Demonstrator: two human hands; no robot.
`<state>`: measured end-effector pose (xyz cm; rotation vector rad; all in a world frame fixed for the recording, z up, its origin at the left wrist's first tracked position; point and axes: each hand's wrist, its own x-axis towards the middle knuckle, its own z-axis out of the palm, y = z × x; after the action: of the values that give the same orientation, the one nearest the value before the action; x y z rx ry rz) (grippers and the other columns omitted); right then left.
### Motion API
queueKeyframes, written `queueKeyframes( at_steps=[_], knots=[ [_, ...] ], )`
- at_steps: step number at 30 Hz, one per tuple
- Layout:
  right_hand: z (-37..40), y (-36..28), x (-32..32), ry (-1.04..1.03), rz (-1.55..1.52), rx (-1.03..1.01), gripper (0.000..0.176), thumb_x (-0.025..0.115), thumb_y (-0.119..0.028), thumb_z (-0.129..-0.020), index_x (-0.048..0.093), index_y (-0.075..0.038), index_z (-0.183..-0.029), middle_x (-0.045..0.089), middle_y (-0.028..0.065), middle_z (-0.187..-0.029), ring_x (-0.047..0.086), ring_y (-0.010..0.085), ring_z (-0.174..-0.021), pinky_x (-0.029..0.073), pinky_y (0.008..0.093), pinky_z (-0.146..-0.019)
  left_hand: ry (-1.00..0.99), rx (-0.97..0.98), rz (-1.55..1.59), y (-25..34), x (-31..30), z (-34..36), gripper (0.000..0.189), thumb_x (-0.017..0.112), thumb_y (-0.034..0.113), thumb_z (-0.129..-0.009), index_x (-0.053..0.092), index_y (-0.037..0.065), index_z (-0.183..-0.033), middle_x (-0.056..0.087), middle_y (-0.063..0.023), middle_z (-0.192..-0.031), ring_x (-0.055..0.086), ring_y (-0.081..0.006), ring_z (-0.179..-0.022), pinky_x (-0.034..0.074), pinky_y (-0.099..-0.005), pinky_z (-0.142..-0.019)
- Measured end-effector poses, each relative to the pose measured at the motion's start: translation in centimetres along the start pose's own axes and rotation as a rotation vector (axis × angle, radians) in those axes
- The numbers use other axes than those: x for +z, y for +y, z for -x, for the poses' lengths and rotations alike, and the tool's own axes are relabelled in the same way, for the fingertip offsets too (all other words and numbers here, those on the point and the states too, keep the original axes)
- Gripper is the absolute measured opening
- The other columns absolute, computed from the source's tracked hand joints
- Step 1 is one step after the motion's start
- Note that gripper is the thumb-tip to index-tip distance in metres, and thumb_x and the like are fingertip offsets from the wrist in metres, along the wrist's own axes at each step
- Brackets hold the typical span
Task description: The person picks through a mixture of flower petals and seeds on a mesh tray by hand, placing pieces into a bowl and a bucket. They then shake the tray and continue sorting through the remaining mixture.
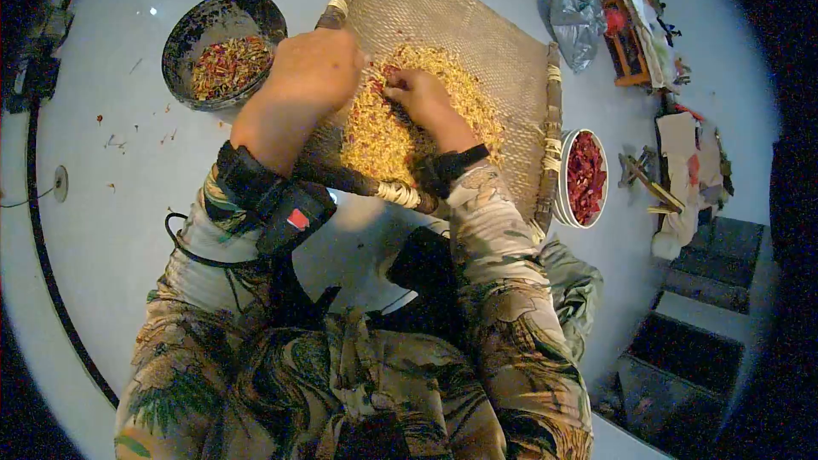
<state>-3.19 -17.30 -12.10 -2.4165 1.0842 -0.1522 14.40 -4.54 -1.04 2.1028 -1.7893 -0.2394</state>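
A square woven tray (pixel 460 8) with a wooden frame lies tilted before me, with a heap of yellow seeds (pixel 460 94) mixed with small red bits. My right hand (pixel 423 100) is over the heap, thumb and fingers pinched at a dried chili piece (pixel 393 75). Left of it, my left hand (pixel 317 70) is closed above the tray's left side; its curled fingers are mostly hidden, so what they hold does not show. Beside that hand stands a dark bowl (pixel 173 55) with red and yellowish scraps (pixel 228 66). Dried red chili pieces (pixel 586 177) fill a white bowl (pixel 561 196) on the right.
Scattered scraps (pixel 115 145) lie on the pale floor at left. A clear plastic bag (pixel 578 21) and a wooden frame-like object (pixel 626 38) sit at the upper right. Dark steps (pixel 707 290) are at the lower right.
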Motion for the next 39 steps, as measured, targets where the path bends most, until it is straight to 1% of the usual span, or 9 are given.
queueKeyframes(
  at_steps=[5,8,11,14,22,28,31,34,39],
  knots=[
    [-0.8,-0.1,3.4,0.002,0.298,-0.042,0.024,0.062,-0.024,-0.077,0.060,-0.009,-0.095,0.062,0.0144,-0.088,0.059,0.0335,-0.083,0.047,0.0425,-0.072,0.005,0.020,0.003,1.1,0.4,0.3,0.026,0.048,0.028,-0.084,0.056,0.003,-0.085,0.060,-0.0203,-0.079,0.058,-0.0389,-0.075,0.046,-0.0487,-0.065],
    [-1.1,1.2,3.2,0.158,0.247,-0.098,0.022,0.062,-0.024,-0.077,0.061,-0.009,-0.092,0.062,0.0156,-0.086,0.059,0.0337,-0.081,0.047,0.0429,-0.070,0.052,0.083,0.036,0.9,0.6,0.8,0.027,0.049,0.029,-0.083,0.056,0.003,-0.085,0.060,-0.0201,-0.078,0.058,-0.0387,-0.075,0.046,-0.0485,-0.065],
    [-0.4,2.2,1.0,0.261,0.136,0.163,0.022,0.062,-0.025,-0.077,0.062,-0.007,-0.089,0.063,0.0164,-0.081,0.060,0.0336,-0.076,0.046,0.0418,-0.066,0.100,0.129,0.031,0.6,0.9,1.1,0.027,0.049,0.029,-0.083,0.056,0.003,-0.086,0.061,-0.0197,-0.079,0.059,-0.0382,-0.075,0.046,-0.0482,-0.066],
    [-0.9,4.7,0.7,0.351,0.020,0.156,0.022,0.063,-0.025,-0.076,0.061,-0.005,-0.084,0.062,0.0168,-0.076,0.059,0.0335,-0.070,0.045,0.0404,-0.063,0.085,0.108,-0.005,0.7,0.9,0.8,0.028,0.049,0.030,-0.083,0.057,0.004,-0.086,0.061,-0.0194,-0.079,0.059,-0.0380,-0.075,0.046,-0.0481,-0.066],
    [-2.3,1.7,0.8,0.299,0.021,0.031,0.022,0.066,-0.025,-0.073,0.061,-0.006,-0.082,0.061,0.0167,-0.075,0.059,0.0327,-0.071,0.045,0.0404,-0.063,-0.009,-0.005,-0.001,1.0,0.2,0.5,0.032,0.050,0.034,-0.084,0.058,0.003,-0.082,0.061,-0.0195,-0.079,0.059,-0.0378,-0.074,0.047,-0.0477,-0.066],
    [-1.5,2.9,0.0,-0.055,0.144,-0.049,0.021,0.062,-0.021,-0.074,0.063,-0.008,-0.091,0.062,0.0179,-0.080,0.059,0.0358,-0.076,0.046,0.0423,-0.067,0.104,0.157,0.038,0.6,0.2,0.9,0.030,0.052,0.032,-0.082,0.058,0.002,-0.081,0.061,-0.0204,-0.078,0.060,-0.0382,-0.075,0.047,-0.0480,-0.066],
    [-1.6,2.7,1.7,-0.087,0.431,-0.081,0.019,0.059,-0.018,-0.074,0.063,-0.008,-0.090,0.062,0.0180,-0.083,0.059,0.0366,-0.079,0.047,0.0430,-0.070,0.010,0.049,0.010,0.9,0.3,0.3,0.028,0.052,0.030,-0.082,0.057,0.002,-0.082,0.060,-0.0211,-0.078,0.059,-0.0387,-0.074,0.047,-0.0485,-0.064],
    [-0.9,1.6,0.9,0.009,0.367,-0.101,0.018,0.056,-0.016,-0.074,0.063,-0.008,-0.089,0.062,0.0183,-0.083,0.059,0.0369,-0.079,0.047,0.0439,-0.071,0.069,0.041,0.008,1.3,0.4,0.2,0.026,0.056,0.027,-0.080,0.061,0.003,-0.072,0.062,-0.0184,-0.073,0.061,-0.0331,-0.072,0.048,-0.0421,-0.061],
    [-2.4,4.7,0.4,0.210,-0.094,0.109,0.018,0.064,-0.020,-0.076,0.061,-0.004,-0.080,0.063,0.0114,-0.076,0.059,0.0182,-0.066,0.044,0.0313,-0.062,0.108,0.097,0.004,1.1,0.6,0.2,0.024,0.056,0.025,-0.079,0.061,0.002,-0.071,0.062,-0.0178,-0.074,0.061,-0.0334,-0.074,0.048,-0.0429,-0.063]
  ],
)
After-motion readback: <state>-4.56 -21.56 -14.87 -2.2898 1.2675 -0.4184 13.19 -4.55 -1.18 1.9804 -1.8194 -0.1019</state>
